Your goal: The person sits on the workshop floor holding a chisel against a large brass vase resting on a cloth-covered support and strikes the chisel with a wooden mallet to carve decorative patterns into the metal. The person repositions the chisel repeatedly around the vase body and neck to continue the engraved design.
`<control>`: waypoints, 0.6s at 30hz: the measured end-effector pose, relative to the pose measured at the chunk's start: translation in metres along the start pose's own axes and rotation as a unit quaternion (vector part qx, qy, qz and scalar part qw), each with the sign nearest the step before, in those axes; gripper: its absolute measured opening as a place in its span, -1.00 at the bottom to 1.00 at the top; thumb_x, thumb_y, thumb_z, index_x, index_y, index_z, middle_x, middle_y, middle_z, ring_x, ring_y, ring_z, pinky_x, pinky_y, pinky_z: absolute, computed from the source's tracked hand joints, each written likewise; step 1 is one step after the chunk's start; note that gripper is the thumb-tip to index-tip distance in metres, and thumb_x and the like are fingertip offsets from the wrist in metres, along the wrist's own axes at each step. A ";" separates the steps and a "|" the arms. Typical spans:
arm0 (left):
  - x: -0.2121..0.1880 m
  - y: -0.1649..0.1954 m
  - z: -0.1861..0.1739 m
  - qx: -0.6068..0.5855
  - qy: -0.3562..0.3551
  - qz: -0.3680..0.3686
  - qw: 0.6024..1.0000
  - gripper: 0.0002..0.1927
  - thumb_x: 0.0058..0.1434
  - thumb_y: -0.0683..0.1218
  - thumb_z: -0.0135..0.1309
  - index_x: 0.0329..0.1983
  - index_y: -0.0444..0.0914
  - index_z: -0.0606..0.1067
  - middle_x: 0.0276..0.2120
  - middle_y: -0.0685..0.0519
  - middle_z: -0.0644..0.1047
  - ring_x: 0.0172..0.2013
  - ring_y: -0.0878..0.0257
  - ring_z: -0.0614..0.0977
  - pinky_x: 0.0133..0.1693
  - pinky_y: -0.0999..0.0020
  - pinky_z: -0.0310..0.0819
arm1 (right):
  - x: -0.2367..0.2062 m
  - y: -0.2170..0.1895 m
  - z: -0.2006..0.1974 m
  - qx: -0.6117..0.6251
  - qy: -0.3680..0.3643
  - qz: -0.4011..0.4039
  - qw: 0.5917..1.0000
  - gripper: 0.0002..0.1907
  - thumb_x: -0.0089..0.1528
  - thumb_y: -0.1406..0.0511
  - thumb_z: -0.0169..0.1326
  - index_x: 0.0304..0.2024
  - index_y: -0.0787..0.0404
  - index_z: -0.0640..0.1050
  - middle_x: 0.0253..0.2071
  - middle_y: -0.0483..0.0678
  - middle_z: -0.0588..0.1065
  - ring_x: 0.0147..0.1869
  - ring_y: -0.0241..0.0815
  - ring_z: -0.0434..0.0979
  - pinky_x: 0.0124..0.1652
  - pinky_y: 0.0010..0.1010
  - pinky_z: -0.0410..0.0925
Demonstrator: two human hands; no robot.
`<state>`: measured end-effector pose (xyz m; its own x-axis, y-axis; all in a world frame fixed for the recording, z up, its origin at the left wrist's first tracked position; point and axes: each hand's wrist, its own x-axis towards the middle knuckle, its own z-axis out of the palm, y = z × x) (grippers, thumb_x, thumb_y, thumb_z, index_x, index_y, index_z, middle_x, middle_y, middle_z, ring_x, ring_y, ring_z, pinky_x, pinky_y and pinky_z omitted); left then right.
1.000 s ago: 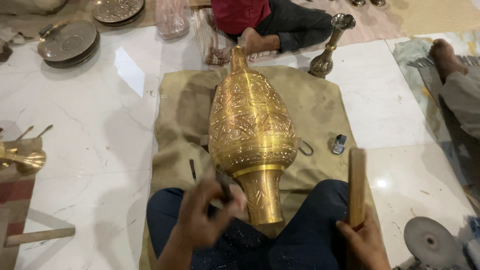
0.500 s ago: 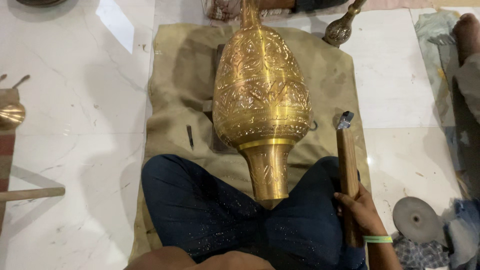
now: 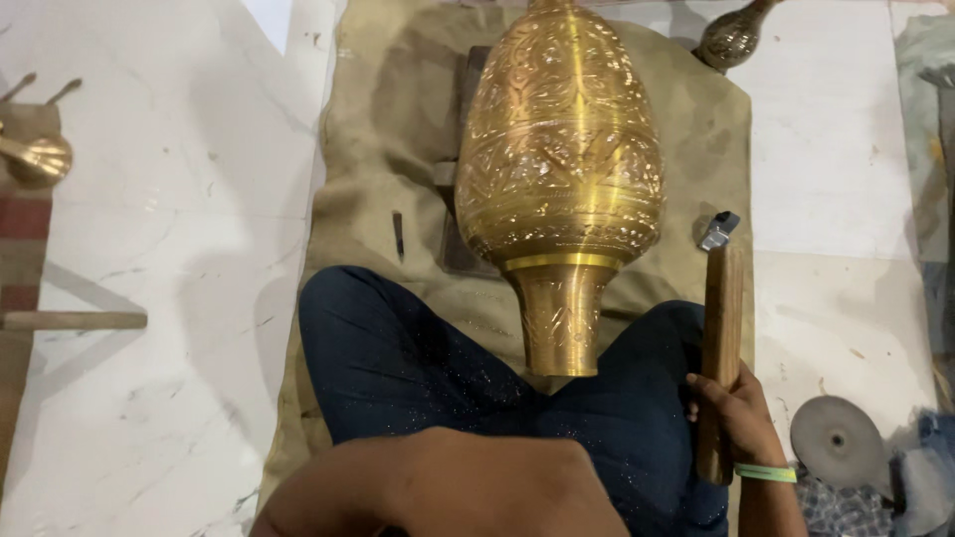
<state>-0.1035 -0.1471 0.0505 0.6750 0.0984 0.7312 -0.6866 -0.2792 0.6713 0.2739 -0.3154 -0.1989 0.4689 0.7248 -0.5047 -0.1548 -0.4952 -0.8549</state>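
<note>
Right hand (image 3: 734,418): your grip is closed around the lower part of a wooden mallet handle (image 3: 720,348), which stands upright from the fist; a green band sits at the wrist.
Left hand: only a forearm (image 3: 448,487) crosses the bottom of the view; the hand itself is out of sight, so you cannot tell its grip.
Brass vase (image 3: 562,169): lies on its side just left of your right grip, neck pointing toward you and resting between your knees, body lying on a tan cloth (image 3: 368,159) on the marble floor (image 3: 169,199).
Surface of vase: bright gold, engraved all over with dense floral bands; a plain polished collar joins body and neck.
Near the right grip: a small dark metal piece (image 3: 718,230) just above the handle's tip; a grey disc (image 3: 836,441) to the right.
Further left: a slim punch (image 3: 398,236) on the cloth, beyond the vase.
Risk, judged: the vase is round and no hand shows steadying it, so it may roll off your legs.
Risk, judged: a careless swing of the handle could dent the engraved wall.
</note>
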 end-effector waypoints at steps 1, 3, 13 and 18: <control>-0.008 -0.004 0.000 0.007 0.002 -0.027 1.000 -0.96 0.44 -0.18 0.19 -0.11 -0.26 0.56 -0.23 -0.02 0.68 -0.08 0.19 0.75 0.03 0.46 0.63 | -0.001 0.001 0.001 0.018 -0.004 -0.001 1.000 -0.65 0.19 0.43 0.15 0.01 0.34 0.40 -0.50 -0.03 0.41 -0.55 -0.23 0.40 -0.55 -0.38 0.31; -0.023 -0.024 -0.003 0.030 0.011 -0.082 0.996 -0.97 0.44 -0.18 0.19 -0.12 -0.25 0.57 -0.23 -0.02 0.68 -0.07 0.18 0.75 0.04 0.46 0.63 | -0.002 0.002 0.005 -0.021 0.012 -0.002 1.000 -0.63 0.18 0.44 0.16 0.02 0.35 0.41 -0.51 0.01 0.42 -0.56 -0.19 0.41 -0.54 -0.35 0.33; -0.062 -0.143 -0.053 0.225 0.347 -0.143 0.899 -0.61 0.35 -0.29 0.21 0.15 -0.28 0.32 -0.17 -0.07 0.67 -0.14 0.25 0.74 -0.11 0.39 0.72 | -0.037 -0.038 0.039 -0.086 0.060 -0.085 0.991 -0.45 0.10 0.42 0.24 0.13 0.24 0.40 -0.42 -0.02 0.49 -0.48 -0.22 0.49 -0.50 -0.38 0.38; -0.047 -0.158 -0.055 0.323 0.312 -0.087 0.889 -0.60 0.30 -0.37 0.21 0.13 -0.27 0.39 -0.14 -0.10 0.64 -0.08 0.21 0.74 -0.05 0.37 0.77 | -0.053 -0.040 0.060 -0.057 0.118 -0.255 0.958 -0.63 0.20 0.43 0.24 -0.04 0.29 0.36 -0.32 -0.08 0.49 -0.34 -0.28 0.55 -0.35 -0.47 0.44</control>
<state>-0.0417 -0.0550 -0.0839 0.3349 0.6485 0.6836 -0.1514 -0.6791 0.7183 0.2036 -0.3050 -0.1450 0.6444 0.7642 0.0285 0.2373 -0.1644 -0.9574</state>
